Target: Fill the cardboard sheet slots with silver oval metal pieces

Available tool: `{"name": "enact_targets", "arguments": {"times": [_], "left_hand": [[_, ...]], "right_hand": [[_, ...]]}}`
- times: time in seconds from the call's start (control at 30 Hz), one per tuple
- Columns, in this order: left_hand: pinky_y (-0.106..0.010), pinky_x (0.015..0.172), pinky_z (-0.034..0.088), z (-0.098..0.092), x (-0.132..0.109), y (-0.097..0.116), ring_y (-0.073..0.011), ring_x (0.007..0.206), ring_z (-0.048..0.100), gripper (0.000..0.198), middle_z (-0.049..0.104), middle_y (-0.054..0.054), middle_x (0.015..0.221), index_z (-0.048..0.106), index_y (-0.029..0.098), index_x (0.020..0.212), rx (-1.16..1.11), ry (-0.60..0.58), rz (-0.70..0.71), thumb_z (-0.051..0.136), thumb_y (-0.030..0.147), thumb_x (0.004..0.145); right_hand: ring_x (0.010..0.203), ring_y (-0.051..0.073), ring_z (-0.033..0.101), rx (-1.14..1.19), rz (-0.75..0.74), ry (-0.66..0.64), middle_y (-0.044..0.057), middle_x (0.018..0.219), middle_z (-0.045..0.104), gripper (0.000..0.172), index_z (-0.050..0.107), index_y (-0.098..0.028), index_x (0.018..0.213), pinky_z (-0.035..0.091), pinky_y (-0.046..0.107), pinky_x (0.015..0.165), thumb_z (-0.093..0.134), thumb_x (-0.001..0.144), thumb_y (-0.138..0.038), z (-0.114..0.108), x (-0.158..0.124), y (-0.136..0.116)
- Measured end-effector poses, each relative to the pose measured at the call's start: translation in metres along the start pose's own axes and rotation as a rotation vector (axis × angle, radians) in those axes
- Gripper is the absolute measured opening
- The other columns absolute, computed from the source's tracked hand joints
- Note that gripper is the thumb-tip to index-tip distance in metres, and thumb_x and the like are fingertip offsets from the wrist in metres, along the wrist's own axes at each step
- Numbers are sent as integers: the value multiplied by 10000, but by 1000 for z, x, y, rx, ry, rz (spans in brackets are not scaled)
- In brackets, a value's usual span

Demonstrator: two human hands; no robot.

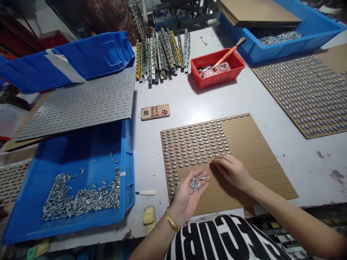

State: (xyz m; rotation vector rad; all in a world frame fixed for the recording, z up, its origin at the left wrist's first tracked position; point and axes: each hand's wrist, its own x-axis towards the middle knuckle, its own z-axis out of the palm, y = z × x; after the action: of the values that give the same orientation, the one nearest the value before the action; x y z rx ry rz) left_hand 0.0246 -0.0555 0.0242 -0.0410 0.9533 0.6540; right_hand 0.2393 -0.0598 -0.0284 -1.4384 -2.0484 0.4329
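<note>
My left hand (187,193) lies palm up over the near left part of a brown cardboard sheet (252,151), cradling several small grey spindle-shaped metal pieces (195,184). A gold bracelet (171,219) circles that wrist. My right hand (230,169) is palm down on the same sheet, thumb and fingers pinched together at the end of a row; whatever is between the fingertips is hidden. Rows of matching metal pieces (195,141) cover the sheet's far left area and run down its left edge. Bare cardboard with dark parallel lines shows on the right.
Left stands a blue bin (127,180) of loose pieces, under a filled sheet (81,101). A phone-shaped item (155,112) lies beyond my sheet. Farther back are a red tray (217,77) with an orange-handled tool, bundled strips (162,54), and another filled sheet (303,94) at right.
</note>
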Motion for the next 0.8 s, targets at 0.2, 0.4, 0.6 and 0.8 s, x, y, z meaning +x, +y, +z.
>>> {"name": "enact_targets", "arguments": {"times": [0.2,0.4,0.6,0.8], "left_hand": [[-370,1003,435,-1,0,-2,-244,1067,615,350,640,-192,1163,651,80,1079,0,-23,11,600,340,850],[-385,1013,429,0,-1,0,-243,1065,610,343,640,-193,1158,651,71,1071,-15,-20,15,595,331,855],[-401,1032,407,2,0,4,-250,1106,586,315,618,-172,1215,670,99,1050,-25,-62,34,570,337,868],[-381,1031,392,7,0,0,-240,1199,511,280,615,-115,1232,679,144,1037,-17,-161,100,526,327,892]], "right_hand": [[865,198,554,-161,-159,-88,95,980,653,277,608,-181,1077,502,341,765,428,896,-75,7,0,8],[858,200,550,-257,-212,-107,115,988,641,285,625,-156,1058,503,330,750,422,883,-61,2,4,8],[893,196,561,-134,-131,-65,109,1037,632,266,599,-172,1111,501,320,753,473,887,-103,-4,6,-14],[776,176,523,-134,-244,-174,97,925,619,332,594,-170,1161,466,295,658,429,884,-91,-2,9,-50]]}}
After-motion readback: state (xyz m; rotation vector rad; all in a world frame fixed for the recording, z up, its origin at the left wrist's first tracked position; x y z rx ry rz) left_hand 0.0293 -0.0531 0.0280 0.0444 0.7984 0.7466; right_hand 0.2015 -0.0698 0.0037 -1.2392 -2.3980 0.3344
